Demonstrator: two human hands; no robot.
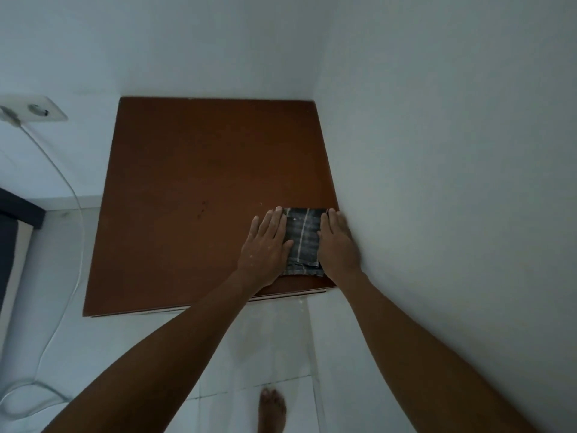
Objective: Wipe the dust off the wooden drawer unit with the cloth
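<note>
The brown wooden top of the drawer unit (187, 195) fills the middle of the view, pushed into a corner of white walls. A folded grey striped cloth (303, 239) lies flat on its near right part. My left hand (265, 245) presses flat on the cloth's left edge, fingers extended and together. My right hand (338, 242) presses flat on the cloth's right edge, close to the right wall. Both palms rest on the cloth rather than gripping it. A few small dark specks (201, 209) and a white speck show on the wood left of the cloth.
A white wall (437, 182) runs directly along the unit's right side. A wall socket (40, 111) with a white cable (75, 214) hangs at left. A dark piece of furniture (12, 232) stands at far left. My bare foot (271, 407) is on the white tiled floor.
</note>
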